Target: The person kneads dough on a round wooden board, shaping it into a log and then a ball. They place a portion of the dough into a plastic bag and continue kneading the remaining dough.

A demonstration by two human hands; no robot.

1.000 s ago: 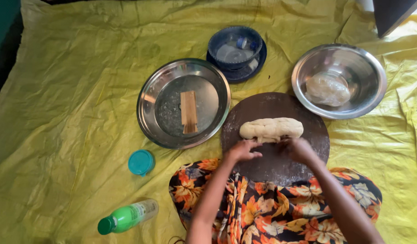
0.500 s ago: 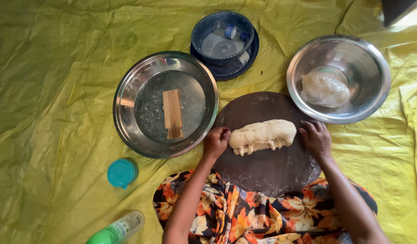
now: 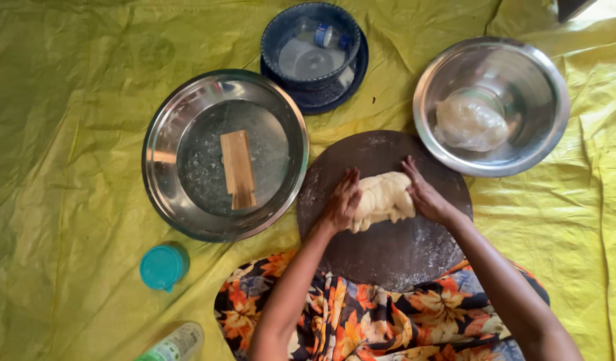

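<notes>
A pale lump of dough (image 3: 383,198) lies on a round dark floured board (image 3: 388,257) in front of me. My left hand (image 3: 341,200) presses against the dough's left end, fingers wrapped on it. My right hand (image 3: 425,194) cups its right end. The dough is bunched up short and thick between both palms. My lap in flowered cloth (image 3: 361,321) sits just below the board.
A wide steel plate (image 3: 168,154) with a small wooden strip (image 3: 238,168) lies left of the board. A steel bowl (image 3: 542,87) holding a bagged lump (image 3: 470,122) sits upper right. A blue bowl (image 3: 313,47), teal lid (image 3: 162,267) and bottle (image 3: 174,344) rest on the yellow sheet (image 3: 67,100).
Both hands have pushed inward, squeezing the long dough roll into a shorter, thicker lump. The camera view has moved closer.
</notes>
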